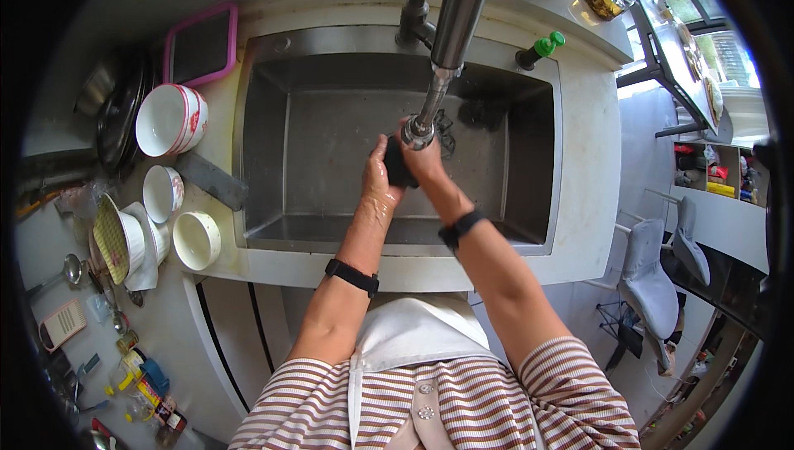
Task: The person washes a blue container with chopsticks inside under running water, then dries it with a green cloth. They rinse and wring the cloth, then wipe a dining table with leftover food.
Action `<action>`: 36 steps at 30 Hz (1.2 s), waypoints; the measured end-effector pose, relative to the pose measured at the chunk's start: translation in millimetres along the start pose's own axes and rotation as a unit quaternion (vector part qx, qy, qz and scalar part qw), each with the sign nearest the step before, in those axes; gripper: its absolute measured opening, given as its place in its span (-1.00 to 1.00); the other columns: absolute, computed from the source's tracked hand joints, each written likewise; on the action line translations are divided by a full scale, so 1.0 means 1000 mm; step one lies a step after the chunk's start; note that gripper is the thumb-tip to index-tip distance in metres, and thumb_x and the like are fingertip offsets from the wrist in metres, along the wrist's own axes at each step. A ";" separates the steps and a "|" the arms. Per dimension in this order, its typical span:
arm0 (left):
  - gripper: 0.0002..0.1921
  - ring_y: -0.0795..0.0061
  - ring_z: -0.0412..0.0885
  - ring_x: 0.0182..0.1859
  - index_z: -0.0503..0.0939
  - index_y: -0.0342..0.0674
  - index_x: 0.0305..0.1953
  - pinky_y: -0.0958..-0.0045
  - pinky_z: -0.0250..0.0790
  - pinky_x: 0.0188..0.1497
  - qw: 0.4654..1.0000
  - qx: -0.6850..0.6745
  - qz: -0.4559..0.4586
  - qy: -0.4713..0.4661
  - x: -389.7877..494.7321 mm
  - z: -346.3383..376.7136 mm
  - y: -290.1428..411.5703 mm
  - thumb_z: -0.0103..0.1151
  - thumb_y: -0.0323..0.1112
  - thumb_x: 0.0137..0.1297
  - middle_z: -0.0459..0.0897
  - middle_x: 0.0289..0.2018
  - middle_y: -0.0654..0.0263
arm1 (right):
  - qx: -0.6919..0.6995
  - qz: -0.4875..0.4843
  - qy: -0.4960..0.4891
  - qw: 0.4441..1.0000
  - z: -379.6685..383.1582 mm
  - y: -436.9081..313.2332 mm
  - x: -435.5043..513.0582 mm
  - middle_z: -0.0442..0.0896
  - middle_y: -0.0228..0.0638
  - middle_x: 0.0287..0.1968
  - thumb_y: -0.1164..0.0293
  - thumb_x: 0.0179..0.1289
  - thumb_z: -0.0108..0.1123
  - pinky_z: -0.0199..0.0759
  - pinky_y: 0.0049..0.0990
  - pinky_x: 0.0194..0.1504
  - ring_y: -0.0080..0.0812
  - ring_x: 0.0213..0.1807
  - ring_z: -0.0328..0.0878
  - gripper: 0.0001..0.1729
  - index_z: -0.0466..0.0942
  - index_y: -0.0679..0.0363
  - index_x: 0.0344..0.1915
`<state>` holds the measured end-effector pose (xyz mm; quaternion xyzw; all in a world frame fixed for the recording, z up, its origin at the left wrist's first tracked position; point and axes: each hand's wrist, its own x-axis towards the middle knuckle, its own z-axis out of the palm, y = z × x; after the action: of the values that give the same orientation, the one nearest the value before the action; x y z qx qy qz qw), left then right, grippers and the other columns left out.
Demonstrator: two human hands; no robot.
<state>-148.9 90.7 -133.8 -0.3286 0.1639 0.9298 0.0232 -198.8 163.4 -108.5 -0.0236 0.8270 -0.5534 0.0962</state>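
A dark object, perhaps a cloth or sponge, is held between my two hands over the stainless steel sink. My left hand is wet and grips its left side, with the thumb pointing up. My right hand presses on it from the right, its fingers partly hidden behind the faucet's spray head. Just beyond my right hand, dark stringy material lies on the sink floor. A black drain area shows near the far right corner.
The metal faucet reaches over the sink from behind. White bowls, a grey block and a pink-framed board stand on the left counter. A green-topped soap pump is at the back right. Grey chairs stand farther right.
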 end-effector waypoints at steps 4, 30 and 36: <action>-0.57 0.30 0.62 -0.12 0.55 -0.27 -0.09 0.19 0.46 0.04 0.966 -0.096 -0.081 -0.225 0.000 -0.005 0.009 -0.11 0.01 0.43 0.64 -0.17 0.15 | 0.002 -0.118 -0.006 0.993 0.003 0.006 -0.030 0.64 -0.21 -0.17 0.44 0.10 0.25 0.39 -0.36 0.11 -0.30 -0.01 0.58 -0.63 0.54 0.20 -0.04; -0.62 0.45 0.54 -0.06 0.43 -0.14 0.04 0.40 0.46 -0.05 0.999 -0.028 -0.010 -0.018 -0.002 -0.013 -0.025 -0.03 0.01 0.41 0.53 -0.07 0.31 | 0.120 -0.001 -0.061 0.991 0.006 0.013 -0.032 0.66 -0.15 -0.21 0.31 0.26 0.22 0.39 -0.36 0.04 -0.27 -0.05 0.58 -0.72 0.61 0.22 -0.10; -0.69 0.45 0.56 -0.17 0.52 -0.22 -0.13 0.39 0.43 -0.13 0.980 0.123 0.092 0.126 0.005 0.003 -0.019 -0.07 -0.10 0.41 0.58 -0.22 0.28 | 0.148 0.071 0.017 0.986 0.023 0.043 0.005 0.54 -0.51 -0.41 0.17 0.43 0.14 0.37 -0.53 -0.30 -0.64 -0.39 0.40 -0.72 0.55 0.15 -0.28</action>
<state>-151.8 109.2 -140.7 -0.4213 0.3076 0.8521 -0.0427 -196.2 158.3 -157.3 0.0591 0.7371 -0.6618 0.1234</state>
